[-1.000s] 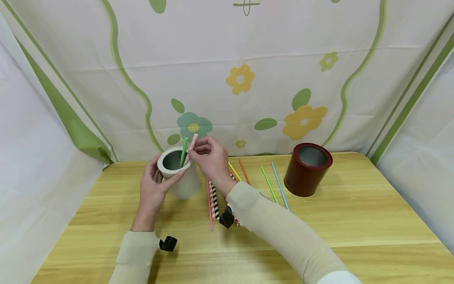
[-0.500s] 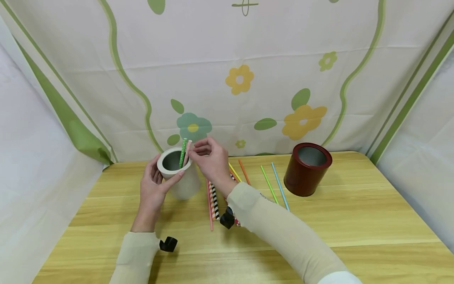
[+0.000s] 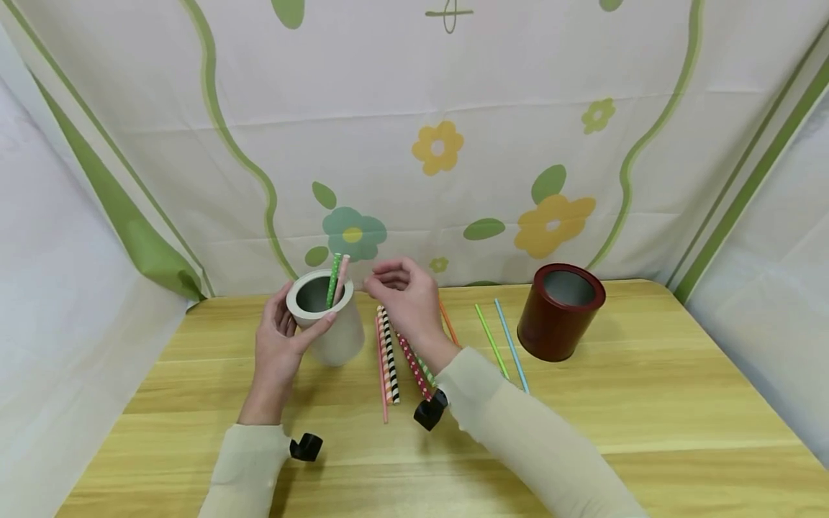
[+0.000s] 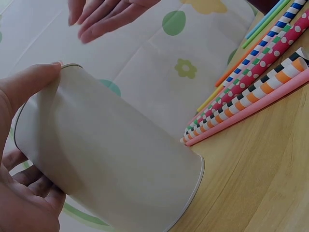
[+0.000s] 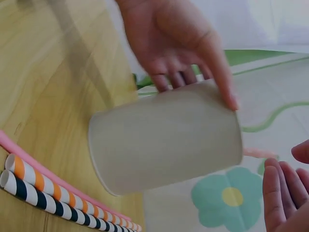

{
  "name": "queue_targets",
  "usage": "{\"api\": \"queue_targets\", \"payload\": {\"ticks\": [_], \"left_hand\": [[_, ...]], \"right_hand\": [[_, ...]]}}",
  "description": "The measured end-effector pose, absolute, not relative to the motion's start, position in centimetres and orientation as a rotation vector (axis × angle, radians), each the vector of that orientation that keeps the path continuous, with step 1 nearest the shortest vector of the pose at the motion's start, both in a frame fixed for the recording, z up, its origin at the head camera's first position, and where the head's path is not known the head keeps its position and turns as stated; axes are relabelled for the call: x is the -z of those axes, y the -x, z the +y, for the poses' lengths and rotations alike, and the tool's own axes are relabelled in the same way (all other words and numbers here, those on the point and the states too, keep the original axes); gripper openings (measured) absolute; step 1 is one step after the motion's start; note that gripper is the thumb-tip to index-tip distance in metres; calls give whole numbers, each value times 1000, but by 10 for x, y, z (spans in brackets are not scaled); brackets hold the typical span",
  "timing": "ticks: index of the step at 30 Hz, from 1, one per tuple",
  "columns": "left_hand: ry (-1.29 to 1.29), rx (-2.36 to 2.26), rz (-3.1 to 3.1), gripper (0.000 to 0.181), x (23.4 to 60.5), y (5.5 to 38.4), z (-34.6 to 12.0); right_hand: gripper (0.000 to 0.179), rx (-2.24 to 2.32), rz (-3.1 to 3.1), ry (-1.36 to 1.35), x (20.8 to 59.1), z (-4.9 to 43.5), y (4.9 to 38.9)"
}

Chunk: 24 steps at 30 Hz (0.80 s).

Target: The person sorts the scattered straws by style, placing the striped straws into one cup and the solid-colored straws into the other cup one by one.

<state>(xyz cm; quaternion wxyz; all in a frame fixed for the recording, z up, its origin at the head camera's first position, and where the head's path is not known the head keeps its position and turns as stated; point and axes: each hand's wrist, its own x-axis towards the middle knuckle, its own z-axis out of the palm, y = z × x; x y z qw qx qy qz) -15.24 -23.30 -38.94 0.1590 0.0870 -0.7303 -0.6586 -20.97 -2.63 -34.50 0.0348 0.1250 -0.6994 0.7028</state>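
My left hand [image 3: 280, 342] grips a white can [image 3: 340, 332] around its upper part, thumb on one side near the rim and fingers on the other. Out of the can's mouth lean a green dotted paper straw [image 3: 333, 279] and a pale pink one [image 3: 342, 273], side by side. Just right of the can, my right hand [image 3: 411, 301] hovers with loosely bent fingers and nothing between them. Below it lie a red dotted straw [image 3: 413, 365], a black-and-white striped straw [image 3: 391, 356] and an orange-striped straw [image 4: 268, 88]. My forearm partly hides this group.
A pink straw [image 3: 382, 381] lies left of the striped ones. Farther right are an orange straw [image 3: 448, 324], a light green straw [image 3: 492, 341] and a blue straw [image 3: 512, 345]. A dark red can [image 3: 550, 327] stands upright at the right. A patterned cloth [image 3: 363, 79] borders the table's back.
The pale pink straw has sunk lower into the white can, and my right hand has let it go and moved right, away from the rim. My left hand keeps its grip.
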Motion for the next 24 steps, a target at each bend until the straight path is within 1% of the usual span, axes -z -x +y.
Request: {"api": "queue_targets", "payload": {"ticks": [5,8,20,24], "left_hand": [[-246,1880,-2094,95,389,152,-233],[-244,1884,-2094,95,389,151,-233],[-259,1883,-2096,95,390,151,-233],[-255,1897,-2095,97,390,151,-234]], "right_hand": [[26,-2282,-2060,-323,346,-10,206],[25,-2274,-2063,-273,353,0,206],[20,-1984,-2356,-48,404,36,211],[20,-1882,-2437,-34,416,45,210]]}}
